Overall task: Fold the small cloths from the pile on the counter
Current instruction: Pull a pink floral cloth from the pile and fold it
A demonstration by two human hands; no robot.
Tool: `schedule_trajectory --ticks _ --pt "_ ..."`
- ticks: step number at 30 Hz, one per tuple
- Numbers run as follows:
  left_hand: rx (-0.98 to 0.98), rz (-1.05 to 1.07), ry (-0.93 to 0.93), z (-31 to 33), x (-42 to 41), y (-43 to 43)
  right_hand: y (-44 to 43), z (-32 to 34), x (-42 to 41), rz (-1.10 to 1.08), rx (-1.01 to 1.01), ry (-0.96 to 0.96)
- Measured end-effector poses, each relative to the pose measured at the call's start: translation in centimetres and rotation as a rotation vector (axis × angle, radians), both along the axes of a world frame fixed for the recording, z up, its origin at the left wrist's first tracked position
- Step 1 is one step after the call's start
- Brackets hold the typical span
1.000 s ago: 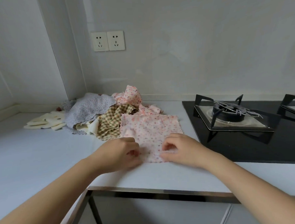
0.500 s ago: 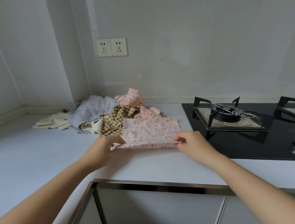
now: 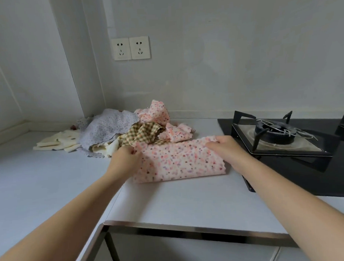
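Observation:
A pink flowered cloth lies folded in half on the white counter, its fold toward me. My left hand pinches its far left corner and my right hand pinches its far right corner. Behind it sits the pile: a lilac dotted cloth, a brown checked cloth and more pink flowered cloths.
Cream cloths lie stacked at the pile's left. A black gas hob with burner grates sits close to the right of the cloth. Two wall sockets are above. The counter's metal front edge is near me.
Both hands lifted the near edge of the pink cloth and carried it away from me over to the far edge, folding it in half. The camera view shifted upward.

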State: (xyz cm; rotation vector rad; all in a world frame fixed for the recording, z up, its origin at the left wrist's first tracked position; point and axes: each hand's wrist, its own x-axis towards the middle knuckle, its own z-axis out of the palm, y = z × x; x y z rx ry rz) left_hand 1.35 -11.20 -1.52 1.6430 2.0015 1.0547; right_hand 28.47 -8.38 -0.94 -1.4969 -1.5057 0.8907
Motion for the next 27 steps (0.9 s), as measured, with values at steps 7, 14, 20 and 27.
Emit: schedule_trajectory --ticks 7,14,20,27 --pt "0.023 0.108 0.265 -1.9 1.3 2.6 3.6 -2.4 -1.8 -0.118 0.151 -0.586" --pt "0.133 0.122 0.499 -3.2 1.5 2.7 3.4 -2.8 -2.1 -0.174 0.249 -0.789" --pt "0.239 0.089 0.788 -3.2 1.4 2.6 2.5 -2.1 -2.9 -0.184 0.374 -1.020" --pt "0.184 -0.501 0.707 -3.4 1.1 2.1 1.5 -2.8 -4.0 0.063 0.231 -0.964"
